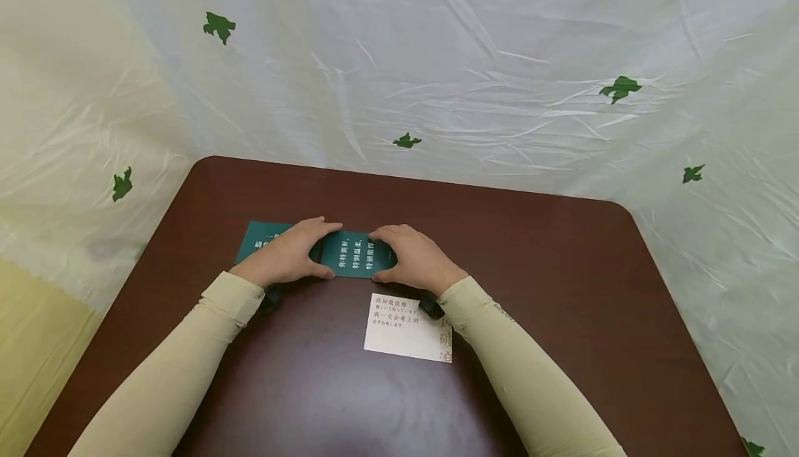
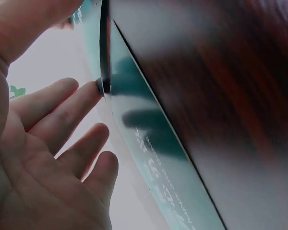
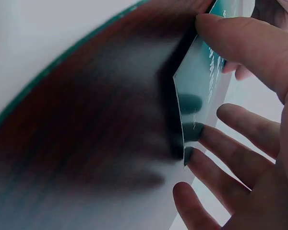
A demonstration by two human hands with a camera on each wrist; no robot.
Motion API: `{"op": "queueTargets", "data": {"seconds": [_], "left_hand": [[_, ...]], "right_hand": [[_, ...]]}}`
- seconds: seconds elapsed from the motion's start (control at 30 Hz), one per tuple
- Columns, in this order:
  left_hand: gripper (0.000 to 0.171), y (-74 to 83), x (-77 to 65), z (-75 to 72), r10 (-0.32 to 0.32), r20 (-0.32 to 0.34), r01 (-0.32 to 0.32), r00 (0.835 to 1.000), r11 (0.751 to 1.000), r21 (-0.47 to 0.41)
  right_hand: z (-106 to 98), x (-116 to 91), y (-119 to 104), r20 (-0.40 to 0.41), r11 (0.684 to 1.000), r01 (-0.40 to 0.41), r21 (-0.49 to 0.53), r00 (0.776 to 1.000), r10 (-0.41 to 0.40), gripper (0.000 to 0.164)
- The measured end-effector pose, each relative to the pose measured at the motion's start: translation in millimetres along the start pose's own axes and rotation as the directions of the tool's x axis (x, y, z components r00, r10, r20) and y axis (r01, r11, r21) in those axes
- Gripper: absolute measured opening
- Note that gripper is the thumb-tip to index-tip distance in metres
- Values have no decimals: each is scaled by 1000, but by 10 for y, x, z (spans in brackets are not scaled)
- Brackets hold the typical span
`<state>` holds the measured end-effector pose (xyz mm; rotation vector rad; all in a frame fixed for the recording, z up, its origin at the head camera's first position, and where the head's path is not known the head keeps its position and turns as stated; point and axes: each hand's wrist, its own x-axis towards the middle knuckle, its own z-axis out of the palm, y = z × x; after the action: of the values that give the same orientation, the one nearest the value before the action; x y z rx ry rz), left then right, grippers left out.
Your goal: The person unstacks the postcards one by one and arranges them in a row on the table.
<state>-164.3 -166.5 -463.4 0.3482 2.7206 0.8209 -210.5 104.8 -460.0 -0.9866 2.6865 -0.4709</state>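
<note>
Sleeves (image 1: pixel 156 374) are closest to the lens, then the hands: left hand (image 1: pixel 289 252) and right hand (image 1: pixel 418 256), thumbs and fingers spread around the ends of the middle green card (image 1: pixel 354 254), no firm pinch I can see. Can't tell if it's fully flat on the table (image 1: pixel 512 235). Second green card (image 1: pixel 252 240) is just beside it, white card (image 1: pixel 399 335) nearer. I'd nudge edges only, evenly, so it won't buckle.

The left arm (image 1: pixel 156 381) and right arm (image 1: pixel 537 374) reached forward. The left hand (image 1: pixel 290 254) and right hand (image 1: pixel 419 260) faced each other, apart, thumbs (image 3: pixel 245 43) spread from gently bent fingers (image 3: pixel 233 151).
</note>
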Motion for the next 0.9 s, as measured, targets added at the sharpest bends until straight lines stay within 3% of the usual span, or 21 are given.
{"op": "queueTargets", "data": {"seconds": [0.9], "left_hand": [[89, -28, 25, -50, -29, 11, 28, 1000, 997, 68]], "right_hand": [[21, 13, -54, 20, 1000, 18, -14, 1000, -17, 74]]}}
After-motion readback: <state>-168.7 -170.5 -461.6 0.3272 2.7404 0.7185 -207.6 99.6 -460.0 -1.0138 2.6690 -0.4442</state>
